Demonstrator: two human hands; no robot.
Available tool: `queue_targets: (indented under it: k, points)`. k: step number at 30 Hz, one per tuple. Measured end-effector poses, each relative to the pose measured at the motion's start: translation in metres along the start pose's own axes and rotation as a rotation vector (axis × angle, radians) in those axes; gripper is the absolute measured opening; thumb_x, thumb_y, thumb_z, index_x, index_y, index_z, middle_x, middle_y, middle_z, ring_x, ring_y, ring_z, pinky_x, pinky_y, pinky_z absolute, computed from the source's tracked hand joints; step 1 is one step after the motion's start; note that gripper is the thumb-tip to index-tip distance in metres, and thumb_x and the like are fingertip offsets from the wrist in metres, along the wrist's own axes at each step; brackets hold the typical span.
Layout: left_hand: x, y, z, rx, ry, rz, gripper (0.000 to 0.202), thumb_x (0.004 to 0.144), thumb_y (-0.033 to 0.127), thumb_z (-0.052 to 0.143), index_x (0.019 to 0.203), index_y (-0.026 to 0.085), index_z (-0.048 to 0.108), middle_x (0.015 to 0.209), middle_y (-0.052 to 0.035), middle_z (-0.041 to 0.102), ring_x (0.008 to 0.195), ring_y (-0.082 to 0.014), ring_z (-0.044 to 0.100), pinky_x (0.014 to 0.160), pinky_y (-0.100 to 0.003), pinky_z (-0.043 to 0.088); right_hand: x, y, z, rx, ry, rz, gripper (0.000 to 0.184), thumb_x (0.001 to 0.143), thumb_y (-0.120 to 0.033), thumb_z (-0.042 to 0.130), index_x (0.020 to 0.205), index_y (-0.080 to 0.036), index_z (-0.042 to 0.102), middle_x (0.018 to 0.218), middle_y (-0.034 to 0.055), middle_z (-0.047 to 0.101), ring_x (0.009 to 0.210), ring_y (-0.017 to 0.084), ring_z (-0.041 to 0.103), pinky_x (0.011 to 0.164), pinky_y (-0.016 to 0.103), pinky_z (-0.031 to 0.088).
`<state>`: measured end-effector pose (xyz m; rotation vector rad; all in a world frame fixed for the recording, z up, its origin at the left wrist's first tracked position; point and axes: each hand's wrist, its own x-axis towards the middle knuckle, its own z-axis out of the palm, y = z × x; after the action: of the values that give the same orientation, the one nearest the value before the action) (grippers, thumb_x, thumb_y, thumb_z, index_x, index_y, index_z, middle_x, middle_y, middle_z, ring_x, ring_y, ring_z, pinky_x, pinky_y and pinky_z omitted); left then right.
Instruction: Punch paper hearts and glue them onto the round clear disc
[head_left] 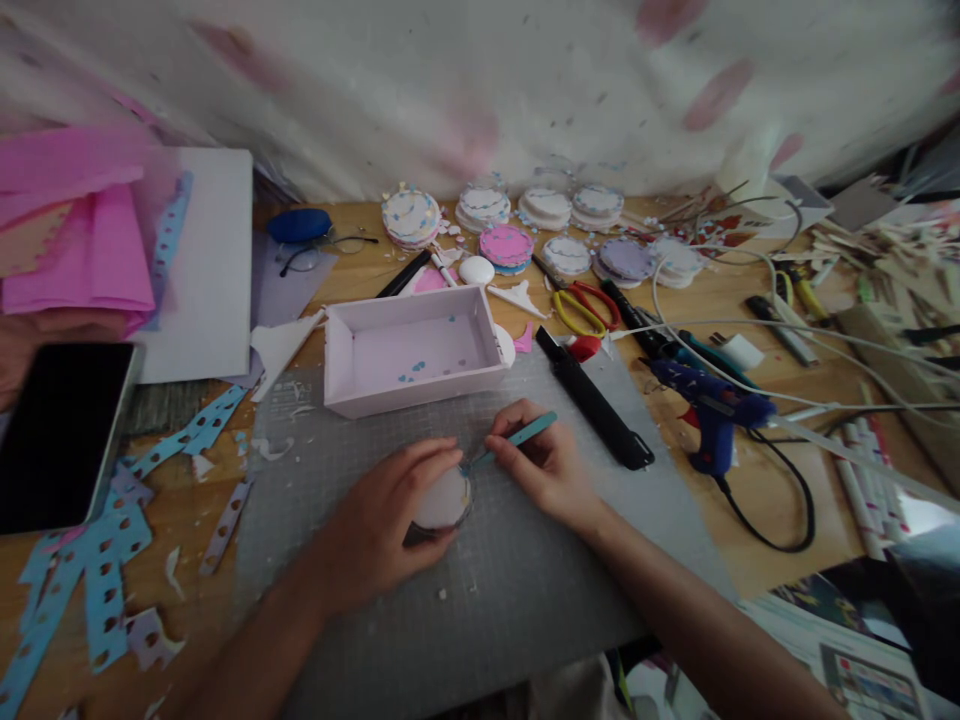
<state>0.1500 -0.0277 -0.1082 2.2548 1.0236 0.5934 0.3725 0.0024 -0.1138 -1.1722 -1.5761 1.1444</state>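
My left hand [367, 525] curls around a small white round disc [442, 498], thumb at its near side and fingers over its far edge. The disc rests on the grey cutting mat [570, 590]. Pinched in my right hand [544, 470] are slim teal tweezers [534, 429], their tip pointing left at the disc's upper right rim. Whether anything sits in the tip is too small to tell. Just beyond both hands stands an open pale lilac box [416, 390], with a few small blue paper hearts [412, 373] on its floor.
Several small decorated paper cakes [506, 245] line the back. Right of the mat are a black sheathed tool [596, 405], scissors [581, 308], a blue glue gun [712, 400] and loose cables. Punched blue paper strips [105, 600], a phone [64, 435] and pink paper [82, 240] lie left.
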Motion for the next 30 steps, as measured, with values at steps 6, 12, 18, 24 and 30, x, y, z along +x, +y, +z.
queue_targets:
  k: [6, 12, 18, 24, 30]
  points:
    - [0.000, 0.001, -0.001, -0.003, -0.001, 0.004, 0.066, 0.086, 0.016, 0.066, 0.142, 0.024, 0.032, 0.143, -0.0121, 0.049, 0.131, -0.0244, 0.049, 0.108, -0.042, 0.044, -0.001, 0.000, 0.000, -0.034, -0.011, -0.015, 0.008, 0.088, -0.025, 0.059, 0.083, -0.021, 0.056, 0.072, -0.0009, 0.053, 0.062, 0.014, 0.049, 0.055, 0.027, 0.038]
    - [0.001, 0.000, -0.001, 0.005, -0.008, -0.014, 0.066, 0.086, 0.017, 0.065, 0.142, 0.026, 0.032, 0.142, -0.0119, 0.049, 0.129, -0.0252, 0.050, 0.107, -0.043, 0.044, 0.000, -0.001, 0.002, 0.015, -0.033, 0.023, 0.009, 0.087, -0.027, 0.060, 0.082, -0.021, 0.056, 0.070, -0.0006, 0.053, 0.061, 0.015, 0.047, 0.054, 0.028, 0.036]
    - [0.002, 0.001, -0.001, 0.037, -0.012, 0.000, 0.066, 0.085, 0.015, 0.064, 0.142, 0.024, 0.033, 0.140, -0.0116, 0.050, 0.129, -0.0255, 0.051, 0.108, -0.042, 0.044, 0.003, 0.001, 0.002, 0.149, 0.042, 0.062, 0.015, 0.081, -0.031, 0.067, 0.077, -0.021, 0.057, 0.070, -0.0008, 0.052, 0.062, 0.014, 0.048, 0.056, 0.028, 0.037]
    - [0.002, 0.004, -0.002, 0.067, -0.015, -0.042, 0.071, 0.081, 0.014, 0.065, 0.143, 0.026, 0.031, 0.141, -0.0123, 0.050, 0.129, -0.0265, 0.051, 0.107, -0.045, 0.044, 0.008, 0.005, 0.000, 0.322, 0.190, 0.088, 0.025, 0.080, -0.042, 0.067, 0.078, -0.021, 0.053, 0.066, -0.0046, 0.049, 0.052, 0.011, 0.045, 0.050, 0.025, 0.035]
    - [-0.001, 0.014, -0.015, 0.146, 0.024, -0.015, 0.090, 0.083, 0.039, 0.070, 0.154, 0.023, 0.017, 0.155, -0.0164, 0.038, 0.139, -0.0337, 0.041, 0.112, -0.053, 0.039, 0.011, 0.013, 0.001, 0.478, 0.269, 0.125, 0.027, 0.076, -0.043, 0.068, 0.078, -0.022, 0.051, 0.057, -0.0081, 0.045, 0.043, 0.008, 0.039, 0.043, 0.022, 0.028]
